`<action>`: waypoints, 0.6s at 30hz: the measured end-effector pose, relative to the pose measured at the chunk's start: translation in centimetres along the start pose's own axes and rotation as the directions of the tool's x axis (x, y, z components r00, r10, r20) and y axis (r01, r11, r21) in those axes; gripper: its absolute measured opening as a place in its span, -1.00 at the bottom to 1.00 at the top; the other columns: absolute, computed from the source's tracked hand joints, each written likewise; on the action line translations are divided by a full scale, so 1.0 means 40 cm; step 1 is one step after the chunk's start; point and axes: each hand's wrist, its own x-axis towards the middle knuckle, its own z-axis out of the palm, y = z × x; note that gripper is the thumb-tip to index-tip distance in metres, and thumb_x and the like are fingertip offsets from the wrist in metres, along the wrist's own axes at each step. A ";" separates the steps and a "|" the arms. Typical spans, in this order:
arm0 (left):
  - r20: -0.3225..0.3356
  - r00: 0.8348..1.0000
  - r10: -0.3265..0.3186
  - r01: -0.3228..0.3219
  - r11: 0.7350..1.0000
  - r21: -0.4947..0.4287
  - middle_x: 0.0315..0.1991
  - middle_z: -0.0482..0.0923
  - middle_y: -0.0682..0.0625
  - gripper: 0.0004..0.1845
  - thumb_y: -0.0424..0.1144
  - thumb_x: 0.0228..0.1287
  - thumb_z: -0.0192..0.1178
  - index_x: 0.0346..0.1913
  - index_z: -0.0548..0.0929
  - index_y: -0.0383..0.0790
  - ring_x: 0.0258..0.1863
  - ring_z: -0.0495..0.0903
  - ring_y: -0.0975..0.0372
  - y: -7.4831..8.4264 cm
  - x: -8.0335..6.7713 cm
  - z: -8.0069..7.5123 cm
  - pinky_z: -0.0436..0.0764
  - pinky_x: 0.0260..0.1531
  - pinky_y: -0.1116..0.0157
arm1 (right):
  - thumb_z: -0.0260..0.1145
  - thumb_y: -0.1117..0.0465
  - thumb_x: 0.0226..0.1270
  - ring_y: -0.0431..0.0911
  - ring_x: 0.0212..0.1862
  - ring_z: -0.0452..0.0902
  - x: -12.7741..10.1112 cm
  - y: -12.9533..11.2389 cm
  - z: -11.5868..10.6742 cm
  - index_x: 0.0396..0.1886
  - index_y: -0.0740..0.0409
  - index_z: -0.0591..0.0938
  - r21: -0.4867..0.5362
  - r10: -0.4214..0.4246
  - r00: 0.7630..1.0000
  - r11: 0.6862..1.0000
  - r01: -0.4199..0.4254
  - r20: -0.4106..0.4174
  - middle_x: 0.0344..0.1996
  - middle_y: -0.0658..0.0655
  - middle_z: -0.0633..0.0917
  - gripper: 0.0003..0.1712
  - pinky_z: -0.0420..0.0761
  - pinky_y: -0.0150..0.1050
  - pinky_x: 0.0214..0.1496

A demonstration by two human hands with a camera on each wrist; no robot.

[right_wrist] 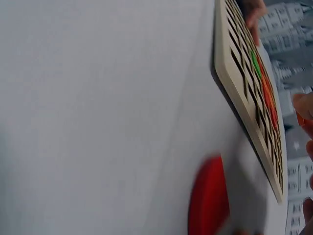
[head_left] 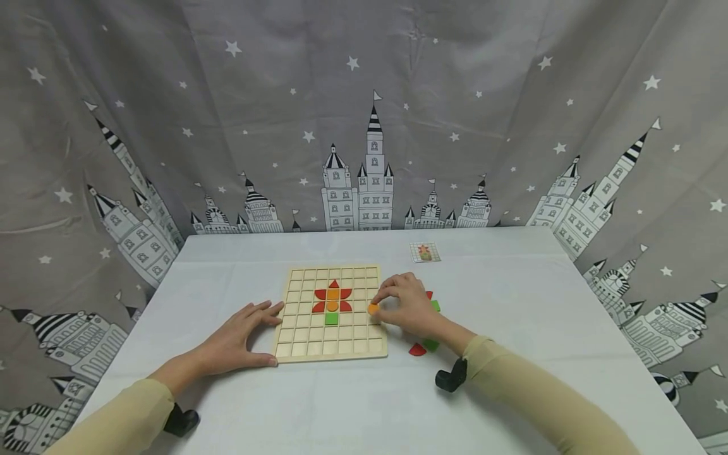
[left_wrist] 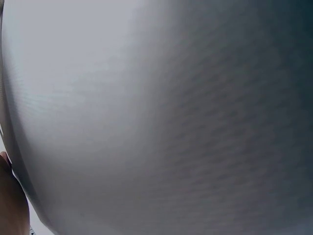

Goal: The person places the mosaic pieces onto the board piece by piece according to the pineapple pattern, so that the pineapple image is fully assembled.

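**Orange piece held at the board's right edge**

From the head view I see my right hand (head_left: 406, 309) pinching a small orange piece (head_left: 372, 309) between thumb and fingers, right at the right edge of the wooden grid board (head_left: 330, 313). My left hand (head_left: 239, 341) lies flat on the table (head_left: 512, 328), fingers straight, tips touching the board's left edge. On the board sits a flower of red pieces (head_left: 332, 294) with an orange centre and a green square (head_left: 332, 318) below it. Loose red and green pieces (head_left: 423, 346) lie on the table just beside my right wrist. A small pattern card (head_left: 424, 252) lies farther back.

The left wrist view shows only blurred grey cloth and a sliver of skin at the lower left.

The right wrist view shows the board (right_wrist: 244, 93) edge-on, a blurred red piece (right_wrist: 208, 200) close to the lens, and fingertips (right_wrist: 304, 105) at the right margin.
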 end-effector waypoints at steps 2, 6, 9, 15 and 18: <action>-0.003 1.000 -0.001 0.001 1.000 0.004 0.56 0.24 0.05 -0.15 0.41 -0.07 0.48 0.26 0.55 0.07 0.53 0.14 -0.10 -0.001 0.000 0.000 0.06 0.49 -0.23 | 0.58 -0.06 0.17 -0.05 0.17 0.32 0.011 -0.021 0.025 -0.24 -0.23 0.82 -0.008 -0.025 1.000 1.000 0.026 0.017 -0.04 -0.14 0.59 -0.82 0.32 0.02 0.28; 0.003 1.000 0.001 -0.001 1.000 0.004 0.56 0.23 0.06 -0.13 0.42 -0.08 0.47 0.27 0.55 0.05 0.54 0.14 -0.08 -0.001 0.001 0.001 0.03 0.52 -0.19 | 0.55 -0.05 0.20 -0.04 0.18 0.32 0.027 -0.050 0.068 -0.24 -0.20 0.83 -0.021 -0.065 0.997 0.998 0.065 0.033 -0.03 -0.12 0.60 -0.85 0.32 0.02 0.27; 0.012 1.000 -0.006 0.006 1.000 -0.004 0.57 0.23 0.06 -0.13 0.42 -0.07 0.47 0.27 0.54 0.06 0.54 0.12 -0.08 0.000 0.001 0.000 0.01 0.52 -0.18 | 0.52 -0.05 0.22 -0.05 0.17 0.33 0.034 -0.061 0.091 -0.24 -0.20 0.84 -0.046 -0.081 0.996 0.996 0.083 0.041 -0.04 -0.13 0.60 -0.85 0.34 -0.02 0.23; 0.021 1.000 -0.015 0.015 1.000 -0.013 0.57 0.22 0.05 -0.13 0.44 -0.06 0.45 0.28 0.54 0.07 0.55 0.10 -0.10 0.001 0.000 -0.002 0.01 0.51 -0.24 | 0.52 -0.08 0.23 -0.08 0.13 0.34 0.038 -0.068 0.113 -0.21 -0.21 0.84 -0.095 -0.103 0.994 0.990 0.106 0.033 -0.02 -0.12 0.62 -0.82 0.38 -0.09 0.13; 0.021 1.000 -0.016 0.016 1.000 -0.015 0.57 0.22 0.05 -0.13 0.44 -0.06 0.44 0.28 0.54 0.07 0.55 0.10 -0.11 0.002 0.000 -0.002 0.01 0.50 -0.24 | 0.52 -0.08 0.24 -0.08 0.13 0.34 0.041 -0.070 0.114 -0.19 -0.20 0.84 -0.098 -0.099 0.995 0.990 0.101 0.029 -0.01 -0.11 0.63 -0.81 0.38 -0.10 0.12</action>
